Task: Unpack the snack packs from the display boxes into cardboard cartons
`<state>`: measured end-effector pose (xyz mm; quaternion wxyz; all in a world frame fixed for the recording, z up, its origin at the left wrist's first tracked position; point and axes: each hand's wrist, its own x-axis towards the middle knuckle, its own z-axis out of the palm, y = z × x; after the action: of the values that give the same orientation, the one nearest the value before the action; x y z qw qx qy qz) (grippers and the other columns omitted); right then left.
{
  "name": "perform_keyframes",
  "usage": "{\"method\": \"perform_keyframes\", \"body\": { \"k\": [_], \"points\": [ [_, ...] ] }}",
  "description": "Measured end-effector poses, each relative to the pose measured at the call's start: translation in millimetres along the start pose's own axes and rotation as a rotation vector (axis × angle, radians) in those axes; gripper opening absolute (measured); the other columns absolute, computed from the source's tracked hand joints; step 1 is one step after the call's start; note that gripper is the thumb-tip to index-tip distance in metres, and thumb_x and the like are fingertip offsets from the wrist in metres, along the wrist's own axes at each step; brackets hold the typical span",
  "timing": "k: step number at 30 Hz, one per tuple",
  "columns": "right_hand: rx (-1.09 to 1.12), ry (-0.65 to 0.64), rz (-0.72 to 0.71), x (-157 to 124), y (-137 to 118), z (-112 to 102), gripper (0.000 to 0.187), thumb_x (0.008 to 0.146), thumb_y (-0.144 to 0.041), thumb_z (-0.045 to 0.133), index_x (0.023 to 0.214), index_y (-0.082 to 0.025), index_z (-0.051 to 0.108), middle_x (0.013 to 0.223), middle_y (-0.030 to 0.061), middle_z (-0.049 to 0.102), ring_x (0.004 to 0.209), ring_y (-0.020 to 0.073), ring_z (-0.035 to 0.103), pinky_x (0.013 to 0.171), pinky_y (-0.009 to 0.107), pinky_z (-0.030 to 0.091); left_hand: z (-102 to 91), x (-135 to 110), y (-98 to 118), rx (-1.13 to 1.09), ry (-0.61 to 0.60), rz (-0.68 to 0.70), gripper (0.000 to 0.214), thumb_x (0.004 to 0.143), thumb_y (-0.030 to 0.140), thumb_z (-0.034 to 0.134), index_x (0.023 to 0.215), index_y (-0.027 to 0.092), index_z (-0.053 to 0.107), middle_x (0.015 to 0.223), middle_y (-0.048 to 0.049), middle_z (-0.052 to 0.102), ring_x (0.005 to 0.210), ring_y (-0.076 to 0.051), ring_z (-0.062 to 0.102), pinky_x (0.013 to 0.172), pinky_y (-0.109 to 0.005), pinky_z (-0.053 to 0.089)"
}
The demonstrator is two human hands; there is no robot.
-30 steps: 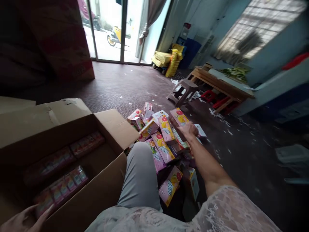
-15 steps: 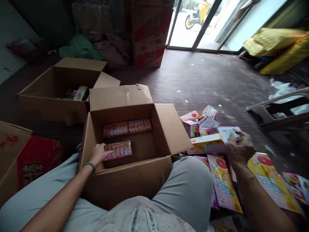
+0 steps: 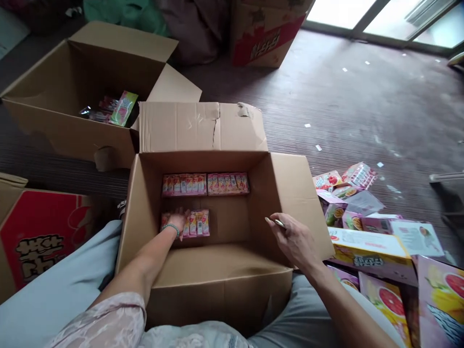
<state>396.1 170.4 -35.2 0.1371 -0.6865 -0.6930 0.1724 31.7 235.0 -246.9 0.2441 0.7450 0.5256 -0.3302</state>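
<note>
In front of me stands an open cardboard box (image 3: 221, 309), with two wrapped packs of pink sachets, a left pack (image 3: 184, 184) and a right pack (image 3: 228, 183), against its far wall. Nearer, a third sachet pack (image 3: 198, 223) lies on the box floor. On that pack's left part rests my left hand (image 3: 177, 221), fingers stretched over it, a green beaded bracelet at the wrist. Over the box's right side is my right hand (image 3: 295, 239), its fingers closed around a small thin pale tool (image 3: 279, 223) whose kind I cannot make out.
Purple and yellow fruit-printed cartons (image 3: 369, 256) are piled on the floor at right. A second open box (image 3: 72, 135), holding a few packs, stands at the far left. A red printed box (image 3: 43, 241) is by my left knee. Small white scraps (image 3: 318, 148) dot the floor.
My right hand has moved left from the carton pile to above the box's right side. My left hand has shifted farther over the near pack. The view has tilted down.
</note>
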Motion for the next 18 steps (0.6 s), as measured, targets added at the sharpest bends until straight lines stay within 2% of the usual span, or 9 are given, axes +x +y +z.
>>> {"method": "perform_keyframes", "body": {
  "k": [3, 7, 10, 14, 18],
  "points": [
    [0.007, 0.019, 0.008, 5, -2, -4, 0.023, 0.098, -0.038, 0.046, 0.095, -0.021, 0.062, 0.09, 0.0043, 0.071, 0.076, 0.0176, 0.067, 0.067, 0.028, 0.044, 9.4, -16, 1, -0.014, 0.0, 0.025, 0.109, 0.051, 0.031, 0.088, 0.146, 0.016, 0.036, 0.131, -0.0257, 0.049, 0.12, -0.041, 0.046, 0.098, -0.051, 0.041],
    [0.008, 0.025, 0.006, 5, -7, -7, 0.023, 0.098, -0.039, 0.047, 0.094, -0.022, 0.062, 0.09, 0.0049, 0.071, 0.076, 0.0184, 0.067, 0.067, 0.028, 0.043, 13.0, -35, -6, -0.061, -0.02, 0.071, 0.078, 0.064, 0.037, 0.079, 0.135, 0.021, 0.049, 0.129, -0.0187, 0.053, 0.123, -0.034, 0.048, 0.104, -0.044, 0.038],
    [0.015, 0.01, 0.016, 0, -6, -7, 0.023, 0.098, -0.039, 0.047, 0.094, -0.022, 0.062, 0.09, 0.0057, 0.071, 0.077, 0.0192, 0.066, 0.067, 0.029, 0.042, 17.5, -33, -16, -0.105, -0.067, 0.006, 0.088, 0.056, 0.038, 0.083, 0.136, 0.021, 0.049, 0.142, -0.0212, 0.045, 0.132, -0.039, 0.043, 0.104, -0.048, 0.039],
    [0.016, -0.028, 0.027, -3, -4, -7, 0.022, 0.097, -0.037, 0.047, 0.09, -0.022, 0.061, 0.086, 0.0045, 0.069, 0.074, 0.0185, 0.064, 0.066, 0.029, 0.041, 18.6, -14, -31, -0.21, -0.182, -0.056, 0.101, 0.055, 0.048, 0.082, 0.143, 0.019, 0.04, 0.134, -0.0164, 0.059, 0.12, -0.032, 0.057, 0.098, -0.038, 0.045],
    [0.031, -0.076, 0.025, -2, -4, -5, 0.021, 0.098, -0.037, 0.047, 0.088, -0.023, 0.059, 0.085, 0.0027, 0.068, 0.073, 0.0176, 0.063, 0.067, 0.029, 0.04, 11.0, 5, -38, -0.251, -0.252, -0.112, 0.112, 0.044, 0.07, 0.079, 0.139, 0.019, 0.048, 0.136, -0.0201, 0.058, 0.127, -0.041, 0.052, 0.103, -0.048, 0.041]
  ]
}}
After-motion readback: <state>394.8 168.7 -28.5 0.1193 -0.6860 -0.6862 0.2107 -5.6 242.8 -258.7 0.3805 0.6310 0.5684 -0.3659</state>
